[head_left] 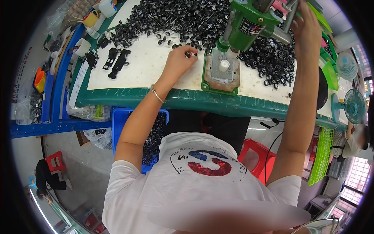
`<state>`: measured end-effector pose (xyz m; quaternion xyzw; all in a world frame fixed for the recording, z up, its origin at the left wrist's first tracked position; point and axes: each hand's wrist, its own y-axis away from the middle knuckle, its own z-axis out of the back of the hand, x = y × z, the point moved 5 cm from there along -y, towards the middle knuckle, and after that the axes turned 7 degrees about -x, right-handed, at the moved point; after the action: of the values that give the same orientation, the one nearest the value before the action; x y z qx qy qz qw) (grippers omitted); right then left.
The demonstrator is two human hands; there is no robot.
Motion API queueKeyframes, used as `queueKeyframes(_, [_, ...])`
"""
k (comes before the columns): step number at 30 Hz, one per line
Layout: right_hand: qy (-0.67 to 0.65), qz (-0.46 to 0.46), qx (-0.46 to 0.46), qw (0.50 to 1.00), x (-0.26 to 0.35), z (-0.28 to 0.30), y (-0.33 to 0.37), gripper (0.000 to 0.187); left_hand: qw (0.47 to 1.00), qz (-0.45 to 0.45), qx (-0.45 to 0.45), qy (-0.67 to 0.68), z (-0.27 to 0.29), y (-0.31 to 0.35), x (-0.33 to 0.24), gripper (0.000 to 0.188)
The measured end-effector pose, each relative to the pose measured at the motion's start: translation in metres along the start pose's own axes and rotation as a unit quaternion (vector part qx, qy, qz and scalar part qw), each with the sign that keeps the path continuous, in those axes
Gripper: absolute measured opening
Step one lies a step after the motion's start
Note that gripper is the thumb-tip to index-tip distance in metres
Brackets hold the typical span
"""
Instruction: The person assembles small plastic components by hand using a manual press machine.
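My left hand [180,61] is closed, its fingertips pinching a small black toy wheel [187,54] that is partly hidden. It hovers over the white tabletop, just left of a green hand press [246,25]. On the press's metal base plate [223,72] stands a short white cylinder [223,65]. At the upper right my right hand [307,24] is raised, its fingers curled round the press's metal lever [290,17]. Behind my left hand spreads a large heap of black wheels on metal axles [171,19]. Loose black wheels [270,62] are piled right of the press.
Black toy chassis pieces [119,66] lie at the table's left. The green padded table edge [183,98] runs before me. A blue bin [117,124] with small dark parts stands below, a red stool [259,158] at the right. Fans [354,105] and another person [356,140] are far right.
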<state>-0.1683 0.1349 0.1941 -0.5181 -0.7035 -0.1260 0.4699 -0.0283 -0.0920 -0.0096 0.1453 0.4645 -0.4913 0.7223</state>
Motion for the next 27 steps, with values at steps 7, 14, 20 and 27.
queueKeyframes(7, [0.492, 0.03, -0.097, 0.865, -0.032, 0.1, 0.079, 0.021, 0.98, -0.13, -0.074, -0.127, -0.003, -0.003, 0.002, 0.019])
queueKeyframes(14, [0.744, 0.039, -0.014, 0.667, -0.082, 0.136, 0.138, 0.017, 0.997, -0.036, -0.005, -0.073, -0.004, -0.003, -0.003, 0.024])
queueKeyframes(20, [0.796, 0.161, -0.047, 0.581, -0.099, 0.134, 0.134, 0.014, 1.0, -0.014, -0.004, -0.001, -0.005, 0.006, 0.009, 0.027])
queueKeyframes(27, [0.635, 0.249, -0.027, 0.731, -0.099, 0.106, 0.125, 0.011, 0.991, 0.098, -0.045, 0.085, 0.009, 0.02, -0.007, 0.02])
